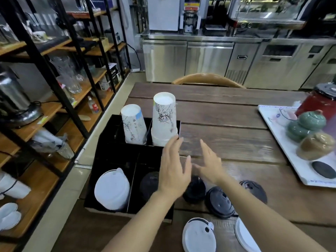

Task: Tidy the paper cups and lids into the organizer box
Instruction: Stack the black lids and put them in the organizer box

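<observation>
**Cups are in, loose lids come next**

Both my hands are empty, fingers spread wide and flat. My left hand (pixel 173 171) hovers over the right edge of the organizer box (pixel 101 142), fingertips almost at the taller cup stack (pixel 164 119); the shorter cup stack (pixel 133 124) stands further left, in the neighbouring compartment. My right hand (pixel 209 163) floats over bare table (pixel 236 124).

Just below my palms lie the loose black lids (pixel 219 201), and nearer my body the loose white lids (pixel 199 235). Left of my left wrist, the box already holds white lids (pixel 111 190) and black lids (pixel 149 184).

I judge the best move is to gather the black lids into one nested stack, pinch its rim, and drop it on matching black.
</observation>
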Available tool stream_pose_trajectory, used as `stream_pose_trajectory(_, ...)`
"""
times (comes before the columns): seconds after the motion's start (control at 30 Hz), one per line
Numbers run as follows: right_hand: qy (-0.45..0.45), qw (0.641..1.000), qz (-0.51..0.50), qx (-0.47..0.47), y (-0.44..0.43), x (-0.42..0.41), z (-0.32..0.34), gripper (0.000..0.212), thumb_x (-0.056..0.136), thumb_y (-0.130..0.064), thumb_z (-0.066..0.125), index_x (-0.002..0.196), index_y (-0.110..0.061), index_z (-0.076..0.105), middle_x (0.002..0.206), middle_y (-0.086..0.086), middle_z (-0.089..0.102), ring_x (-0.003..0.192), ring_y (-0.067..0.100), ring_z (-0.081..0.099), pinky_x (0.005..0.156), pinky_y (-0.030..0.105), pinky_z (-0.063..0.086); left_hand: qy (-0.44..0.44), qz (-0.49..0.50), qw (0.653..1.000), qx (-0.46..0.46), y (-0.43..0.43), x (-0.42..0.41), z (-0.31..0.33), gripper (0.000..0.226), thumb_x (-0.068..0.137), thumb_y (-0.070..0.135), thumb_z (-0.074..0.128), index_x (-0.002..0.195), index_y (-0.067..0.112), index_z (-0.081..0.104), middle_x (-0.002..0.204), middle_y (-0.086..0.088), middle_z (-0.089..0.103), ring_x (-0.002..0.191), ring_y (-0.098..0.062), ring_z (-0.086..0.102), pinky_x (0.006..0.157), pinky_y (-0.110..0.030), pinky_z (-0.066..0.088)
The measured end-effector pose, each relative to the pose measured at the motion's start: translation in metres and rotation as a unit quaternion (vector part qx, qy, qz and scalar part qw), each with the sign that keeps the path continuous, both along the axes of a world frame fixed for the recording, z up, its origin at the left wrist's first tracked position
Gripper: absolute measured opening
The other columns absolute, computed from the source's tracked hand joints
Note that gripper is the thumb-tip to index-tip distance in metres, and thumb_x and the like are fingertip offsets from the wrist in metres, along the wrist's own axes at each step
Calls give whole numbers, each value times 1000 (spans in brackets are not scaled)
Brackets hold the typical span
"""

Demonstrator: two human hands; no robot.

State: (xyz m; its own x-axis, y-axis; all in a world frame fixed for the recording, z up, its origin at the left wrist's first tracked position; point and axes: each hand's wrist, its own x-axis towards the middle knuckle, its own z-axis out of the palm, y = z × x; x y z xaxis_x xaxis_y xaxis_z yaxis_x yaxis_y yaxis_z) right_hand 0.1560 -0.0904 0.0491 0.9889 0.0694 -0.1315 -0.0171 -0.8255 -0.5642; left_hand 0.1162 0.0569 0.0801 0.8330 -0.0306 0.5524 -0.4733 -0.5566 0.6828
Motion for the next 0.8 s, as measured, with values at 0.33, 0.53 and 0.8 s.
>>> stream_pose_trajectory(0.33,231,971,53,-24,-18,-32,-38,93,85,-42,60,151,-15,0,161,7,5,148,20,-1,119,47,8,537,38,836,-109,-46,-44,-84,94,84,10,57,149,17,-11,160,-6,0,147,-23,5,119,-39,14)
stream_pose_trajectory(0.53,233,971,23,39,-12,-29,-39,81,81,-33,64,148,-18,20,157,9,25,144,24,25,117,45,19,571,66,775,-262,-49,-29,-66,88,85,-2,52,150,25,-1,157,-8,18,140,-30,25,111,-42,25)
stream_pose_trajectory(0.8,124,974,-57,181,-26,-14,-14,45,80,-8,67,123,-11,54,124,10,60,116,26,55,100,46,47,488,85,808,-319,-53,-21,-47,63,83,-2,60,139,17,39,134,-5,51,112,-18,49,93,-28,37)
